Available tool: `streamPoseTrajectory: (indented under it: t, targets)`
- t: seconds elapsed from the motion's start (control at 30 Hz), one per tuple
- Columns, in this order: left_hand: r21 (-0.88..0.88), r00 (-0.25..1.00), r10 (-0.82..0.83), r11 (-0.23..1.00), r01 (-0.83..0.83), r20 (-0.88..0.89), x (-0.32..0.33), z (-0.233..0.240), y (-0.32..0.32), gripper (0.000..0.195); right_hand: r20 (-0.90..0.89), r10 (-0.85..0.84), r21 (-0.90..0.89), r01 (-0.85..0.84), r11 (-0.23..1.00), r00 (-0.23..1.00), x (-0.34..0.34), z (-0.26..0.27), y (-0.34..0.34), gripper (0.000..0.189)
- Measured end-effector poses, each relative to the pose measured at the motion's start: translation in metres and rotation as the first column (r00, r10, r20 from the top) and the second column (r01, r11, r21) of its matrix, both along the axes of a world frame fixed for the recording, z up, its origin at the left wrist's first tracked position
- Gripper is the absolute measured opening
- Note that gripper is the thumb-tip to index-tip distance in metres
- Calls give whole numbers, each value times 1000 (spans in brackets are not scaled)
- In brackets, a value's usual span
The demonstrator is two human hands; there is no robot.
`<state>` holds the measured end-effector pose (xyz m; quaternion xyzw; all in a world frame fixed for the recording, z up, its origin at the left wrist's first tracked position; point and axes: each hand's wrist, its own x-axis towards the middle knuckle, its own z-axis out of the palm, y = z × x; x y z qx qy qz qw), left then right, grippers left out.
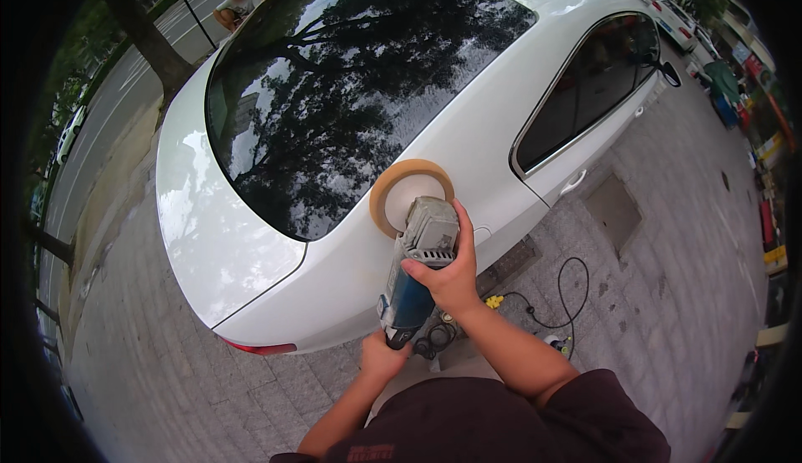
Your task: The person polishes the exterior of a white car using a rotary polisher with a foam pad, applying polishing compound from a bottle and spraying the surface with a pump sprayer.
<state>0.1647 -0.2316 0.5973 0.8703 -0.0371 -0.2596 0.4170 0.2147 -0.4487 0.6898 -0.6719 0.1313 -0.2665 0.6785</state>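
Observation:
A blue and grey rotary car polisher is held in both hands over the rear side of a white car. My left hand grips the rear handle end at the bottom of the tool. My right hand is wrapped around the tool's body near its grey head, thumb on one side and fingers on the other. The round orange-rimmed foam pad lies against or just above the white panel beside the rear window; whether it spins cannot be told.
A black cable with a yellow connector lies looped on the paving. A bottle stands near my right elbow. A person crouches beyond the car near a tree trunk. Assorted items line the far right.

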Motion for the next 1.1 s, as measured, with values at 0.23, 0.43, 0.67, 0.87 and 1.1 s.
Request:
streamPoseTrajectory:
  t: [0.23, 0.43, 0.67, 0.87, 1.1]
  targets:
    - [-38, 993, 79, 996, -76, 86, 10, 28, -121, 34, 31, 118, -19, -118, 993, 992, 43, 69, -109, 121]
    - [-161, 996, 74, 985, -67, 43, 43, 99, -250, 34, 73, 89, -109, -81, 991, 993, 79, 111, -230, 121]
    - [-273, 999, 36, 962, -30, 15, 67, 153, -361, 32, 62, 90, -93, -84, 992, 994, 105, 171, -340, 111]
    - [-256, 993, -100, 960, 113, 66, 102, 191, -432, 35, 53, 62, -40, -59, 997, 997, 135, 206, -422, 108]
    - [-295, 978, -203, 933, 205, 37, 135, 240, -482, 31, -49, 51, -46, -53, 998, 998, 158, 248, -485, 97]
